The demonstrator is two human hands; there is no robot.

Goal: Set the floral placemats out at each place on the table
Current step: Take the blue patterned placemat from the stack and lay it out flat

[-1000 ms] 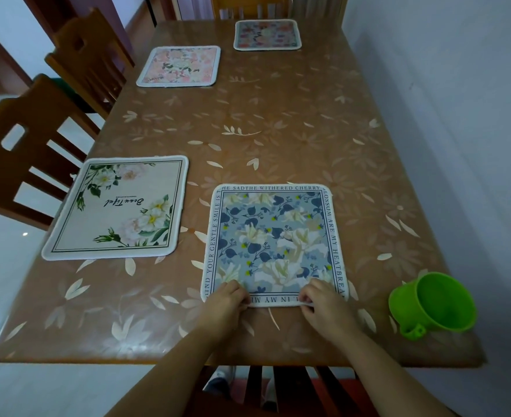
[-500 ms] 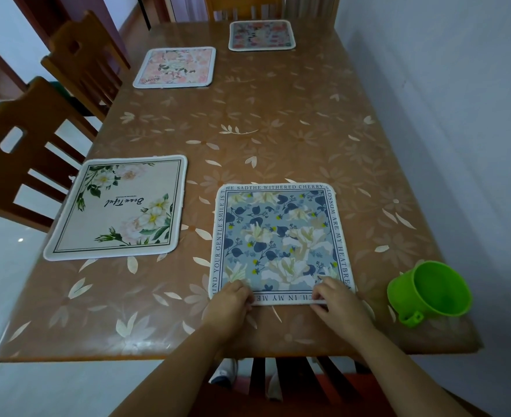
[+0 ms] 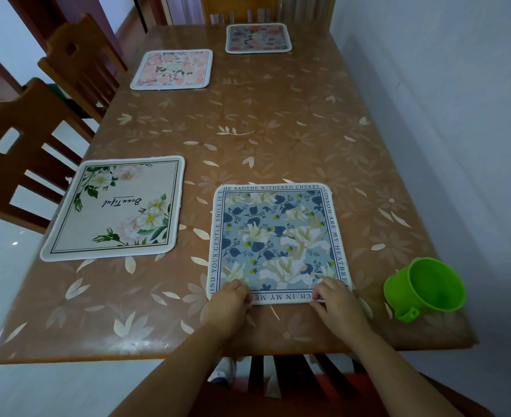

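Head view shows you the blue placemat (image 3: 278, 242) lying flat on the table (image 3: 278, 130), close to the near edge and squared to it. It is a rounded square with white and cream blooms and dark blue leaves on pale blue, framed by a white border with printed black lettering. Your left hand (image 3: 228, 302) grips its near left corner and your right hand (image 3: 335, 302) its near right corner, fingers curled down onto the border, pinching the near edge.

Just to the left lies the cream placemat (image 3: 115, 209), with green leaves and white flowers in two corners. Farther up the left side sits the pink placemat (image 3: 172, 69), and at the far end the red-flowered placemat (image 3: 258, 37).

Near your right hand, by the near right corner, the green cup (image 3: 425, 287) leans with its mouth turned toward you; you see only its green inner wall, handle toward the table edge.
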